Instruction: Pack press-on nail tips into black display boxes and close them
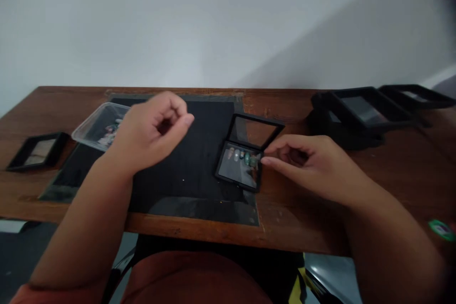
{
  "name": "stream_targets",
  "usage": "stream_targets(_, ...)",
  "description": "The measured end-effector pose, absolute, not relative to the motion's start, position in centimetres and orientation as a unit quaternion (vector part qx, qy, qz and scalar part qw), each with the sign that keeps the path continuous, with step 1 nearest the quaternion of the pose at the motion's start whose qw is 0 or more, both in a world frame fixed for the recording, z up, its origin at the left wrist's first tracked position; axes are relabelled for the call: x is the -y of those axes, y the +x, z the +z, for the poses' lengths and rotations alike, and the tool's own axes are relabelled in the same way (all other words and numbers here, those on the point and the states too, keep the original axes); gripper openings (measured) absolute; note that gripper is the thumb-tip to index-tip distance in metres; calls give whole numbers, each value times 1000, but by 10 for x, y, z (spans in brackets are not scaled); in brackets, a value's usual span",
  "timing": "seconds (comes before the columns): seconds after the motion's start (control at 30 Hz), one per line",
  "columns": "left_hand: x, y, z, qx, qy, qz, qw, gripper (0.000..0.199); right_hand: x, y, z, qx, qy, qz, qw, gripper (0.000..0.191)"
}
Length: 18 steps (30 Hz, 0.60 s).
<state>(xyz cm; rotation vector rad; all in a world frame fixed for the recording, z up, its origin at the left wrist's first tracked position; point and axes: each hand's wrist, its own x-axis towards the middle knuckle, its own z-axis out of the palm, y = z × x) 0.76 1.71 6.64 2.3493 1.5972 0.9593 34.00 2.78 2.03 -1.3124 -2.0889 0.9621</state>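
Observation:
A small black case (238, 175) lies with its clear-windowed lid raised, at the right edge of the dark mat. Inside it a row of small green, clear and pinkish nail-shaped pieces (247, 158) rests on a grey surface. My right hand (294, 159) has its thumb and forefinger pinched at the case's right edge; whatever is between them is too small to name. My left hand (156, 128) is curled above the mat, thumb against the fingers, its contents hidden. Partly behind that hand, a clear plastic tub (93, 126) holds a pile of small mixed pieces (109, 136).
The wooden table (295, 228) carries a dark mat (171, 180). Several black framed cases (363, 109) are stacked at the back right, and another black case (37, 152) lies far left. A green round object (441, 230) is at the right edge. A pale wall stands behind.

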Motion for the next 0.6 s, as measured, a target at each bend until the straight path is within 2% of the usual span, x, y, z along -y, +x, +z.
stream_targets(0.13, -18, -28, 86, -637, 668, 383, 28, 22, -30, 344, 13, 777, -487, 318, 241, 31)
stream_targets(0.27, -25, -71, 90, -752, 598, 263, 84, 29, -31, 347, 8, 779, -492, 308, 234, 33)
stream_targets(0.37, -34, -95, 80, -779, 584, 152, 171, 39, -31, 348, 7, 777, -504, 307, 219, 35)
stream_targets(0.47, -44, -103, 63, -780, 579, 95, 220, 49, -30, 347, 9, 773, -513, 310, 208, 37)
stream_targets(0.6, -53, -100, 50, -761, 598, 73, 241, 40, -30, 345, 13, 772, -514, 304, 217, 40)
